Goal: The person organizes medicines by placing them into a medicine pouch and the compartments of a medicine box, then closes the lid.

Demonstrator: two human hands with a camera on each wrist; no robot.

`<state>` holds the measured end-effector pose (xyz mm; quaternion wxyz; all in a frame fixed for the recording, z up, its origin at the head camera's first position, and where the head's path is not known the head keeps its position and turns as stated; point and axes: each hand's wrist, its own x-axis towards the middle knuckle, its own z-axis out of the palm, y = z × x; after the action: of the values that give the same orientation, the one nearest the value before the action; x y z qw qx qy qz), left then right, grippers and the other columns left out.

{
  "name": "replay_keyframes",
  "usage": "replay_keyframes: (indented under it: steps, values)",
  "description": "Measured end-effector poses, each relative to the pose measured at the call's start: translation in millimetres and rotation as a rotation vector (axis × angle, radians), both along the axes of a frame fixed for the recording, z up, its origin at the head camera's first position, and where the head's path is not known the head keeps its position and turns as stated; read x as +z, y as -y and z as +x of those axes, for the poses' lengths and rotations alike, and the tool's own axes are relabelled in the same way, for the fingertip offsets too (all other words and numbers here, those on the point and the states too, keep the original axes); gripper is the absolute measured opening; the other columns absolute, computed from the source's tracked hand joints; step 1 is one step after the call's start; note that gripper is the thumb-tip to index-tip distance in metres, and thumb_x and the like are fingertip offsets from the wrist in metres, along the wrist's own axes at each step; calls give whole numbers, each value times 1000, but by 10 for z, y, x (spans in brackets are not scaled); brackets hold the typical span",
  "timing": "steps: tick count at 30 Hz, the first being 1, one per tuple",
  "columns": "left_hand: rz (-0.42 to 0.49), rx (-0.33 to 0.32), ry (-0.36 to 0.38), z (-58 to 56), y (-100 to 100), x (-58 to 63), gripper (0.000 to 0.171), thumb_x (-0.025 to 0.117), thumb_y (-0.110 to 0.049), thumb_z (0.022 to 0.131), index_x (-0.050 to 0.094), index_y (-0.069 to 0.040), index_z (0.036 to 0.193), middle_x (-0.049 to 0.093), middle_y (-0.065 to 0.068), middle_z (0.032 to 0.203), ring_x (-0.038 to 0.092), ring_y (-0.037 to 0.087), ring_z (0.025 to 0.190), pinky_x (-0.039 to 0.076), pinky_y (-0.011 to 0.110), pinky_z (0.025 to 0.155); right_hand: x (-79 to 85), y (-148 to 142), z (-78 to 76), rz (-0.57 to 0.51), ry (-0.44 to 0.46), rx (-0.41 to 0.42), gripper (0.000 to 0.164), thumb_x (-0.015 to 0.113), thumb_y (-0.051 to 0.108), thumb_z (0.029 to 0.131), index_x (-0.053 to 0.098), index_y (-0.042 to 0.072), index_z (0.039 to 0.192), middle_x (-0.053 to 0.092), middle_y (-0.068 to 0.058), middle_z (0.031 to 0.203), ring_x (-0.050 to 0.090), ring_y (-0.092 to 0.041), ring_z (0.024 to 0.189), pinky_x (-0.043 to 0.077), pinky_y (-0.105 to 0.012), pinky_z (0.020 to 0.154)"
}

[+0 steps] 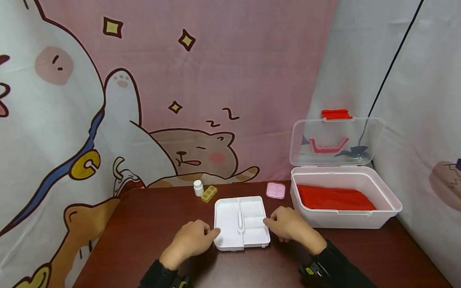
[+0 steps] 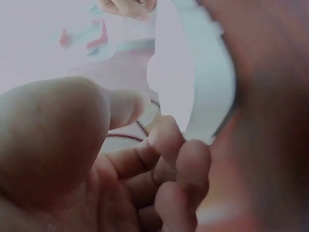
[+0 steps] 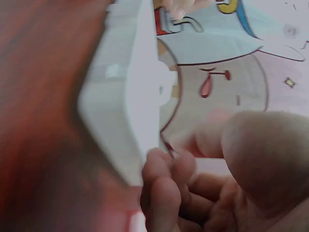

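A white divided box point(image 1: 228, 223) lies on the dark wooden table, with a central bar and smaller compartments on its right half. My left hand point(image 1: 192, 238) is at its left edge, thumb tip over the rim. In the left wrist view, the fingertips point(image 2: 193, 157) meet a corner of the box while the thumb stays apart from them. At the opposite edge is my right hand point(image 1: 290, 225), its loosely bent fingertips point(image 3: 161, 193) against the box's side in the right wrist view. Neither hand shows the box wall between thumb and fingers. Blur hides the exact contact.
Behind the box stand a small white bottle point(image 1: 198, 188) and a yellow pill case point(image 1: 209, 194). A pink pill case point(image 1: 276, 190) lies at the back right. A storage bin point(image 1: 346, 220) with raised clear lid point(image 1: 301, 143) holds red cloth point(image 1: 333, 198).
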<state>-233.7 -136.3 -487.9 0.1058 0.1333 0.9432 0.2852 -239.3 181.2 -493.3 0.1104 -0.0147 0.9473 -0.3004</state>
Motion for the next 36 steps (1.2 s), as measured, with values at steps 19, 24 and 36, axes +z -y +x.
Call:
replay_keyframes:
  steps: [19, 24, 36]
  values:
    - [112, 95, -13, -523, -241, -186, 10, 71, -19, 103, 69, -10, 99, 61, 5, 80, 57, 20, 68, 45, 32, 59, -161, 55, -419, -74, -102, -146, 20, 71, 22, 103, 70, 9, 118, 70, -10, 92, 65, -24, 64, 57, -35, 59]
    - [93, 58, -16, -559, -174, -103, 8, 70, -18, 103, 71, -11, 100, 62, 5, 82, 58, 20, 72, 46, 33, 61, -173, 69, -447, -122, -42, -143, 25, 71, 21, 104, 68, 7, 124, 69, -12, 94, 65, -24, 59, 59, -34, 54]
    - [56, 148, -196, -953, -130, 45, 30, 65, -23, 107, 78, -6, 128, 79, 17, 124, 75, 35, 107, 61, 55, 91, -157, 62, -418, -187, -5, -132, 33, 69, 19, 105, 65, 3, 135, 70, -13, 91, 66, -24, 62, 61, -35, 53]
